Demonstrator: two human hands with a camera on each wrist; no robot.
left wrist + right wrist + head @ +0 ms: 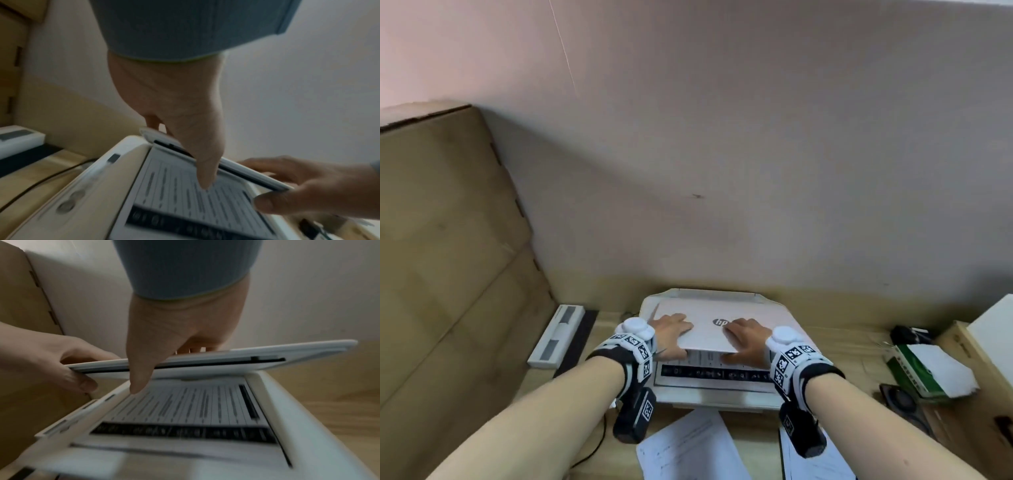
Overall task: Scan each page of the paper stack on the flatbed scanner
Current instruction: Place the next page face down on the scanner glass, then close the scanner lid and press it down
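The white flatbed scanner (709, 394) sits on the wooden table against the wall. Its lid (705, 334) is raised a little at the front, leaving a narrow gap. My left hand (671, 334) and right hand (748, 339) both grip the lid's front edge, fingers on top and thumbs underneath. In the wrist views the left hand (179, 129) and right hand (174, 329) pinch the lid (267, 352) the same way. A printed page (185, 402) lies flat on the glass, its front strip (705, 358) showing under the lid. Loose printed sheets (688, 445) lie on the table in front of the scanner.
A tall cardboard box (448, 257) stands at the left. A white bar-shaped device (558, 335) lies between it and the scanner. A green and white box (928, 370) and dark small items crowd the right. A black cable (599, 442) runs by my left forearm.
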